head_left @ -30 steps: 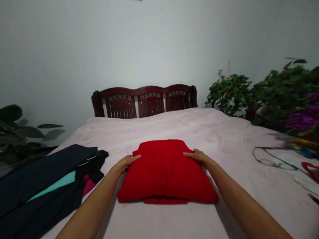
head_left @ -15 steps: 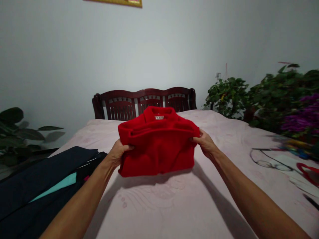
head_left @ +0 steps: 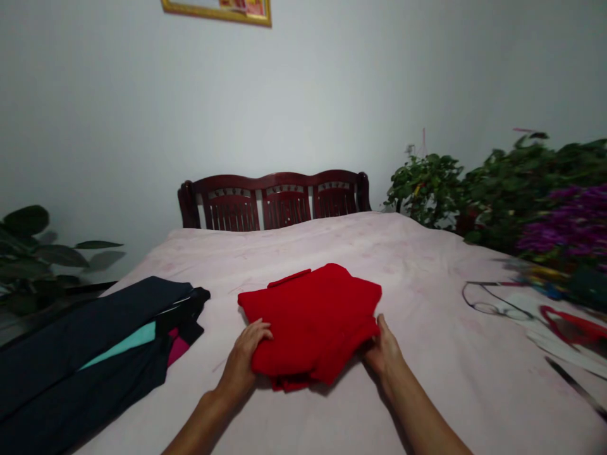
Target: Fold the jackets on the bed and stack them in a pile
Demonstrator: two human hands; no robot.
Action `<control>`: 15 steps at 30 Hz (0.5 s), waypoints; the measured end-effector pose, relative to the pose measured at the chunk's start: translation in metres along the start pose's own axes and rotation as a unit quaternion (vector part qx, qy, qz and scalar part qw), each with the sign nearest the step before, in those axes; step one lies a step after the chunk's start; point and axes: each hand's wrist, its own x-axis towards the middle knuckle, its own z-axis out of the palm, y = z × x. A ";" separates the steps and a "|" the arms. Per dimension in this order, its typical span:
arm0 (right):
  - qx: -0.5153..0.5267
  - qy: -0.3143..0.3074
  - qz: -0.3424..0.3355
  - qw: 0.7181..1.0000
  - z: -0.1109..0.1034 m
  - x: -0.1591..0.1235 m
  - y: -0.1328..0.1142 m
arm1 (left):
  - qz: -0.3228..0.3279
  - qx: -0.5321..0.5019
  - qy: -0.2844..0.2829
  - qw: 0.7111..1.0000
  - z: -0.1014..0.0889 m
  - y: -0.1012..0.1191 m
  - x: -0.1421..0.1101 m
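A folded red top (head_left: pixel 313 316) lies on the pink bedspread in the middle of the head view, turned at a slant. My left hand (head_left: pixel 246 354) is closed on its left edge, fingers resting over the cloth and part of the grip hidden. At the right front corner, my right hand (head_left: pixel 383 351) grips the fabric with the thumb up along the side and the fingers tucked underneath, mostly out of sight. The collar seen earlier does not show clearly now.
Dark folded clothes (head_left: pixel 118 341) with teal and magenta pieces lie on the left of the bedspread (head_left: pixel 370 249). Eyeglasses (head_left: pixel 497 309), a red-handled item (head_left: pixel 573 322) and a black pen (head_left: pixel 573 385) are at right. A wooden headboard (head_left: pixel 284 196) and leafy plants (head_left: pixel 516 189) stand behind.
The red top has come down from its raised, tilted pose onto the bed, nearer to me, and turned so the collar faces away. Both hands moved down with it.
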 end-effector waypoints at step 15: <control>0.265 0.121 0.101 0.951 0.119 -0.055 -0.003 | -0.074 -0.032 0.024 0.996 0.025 0.008 -0.043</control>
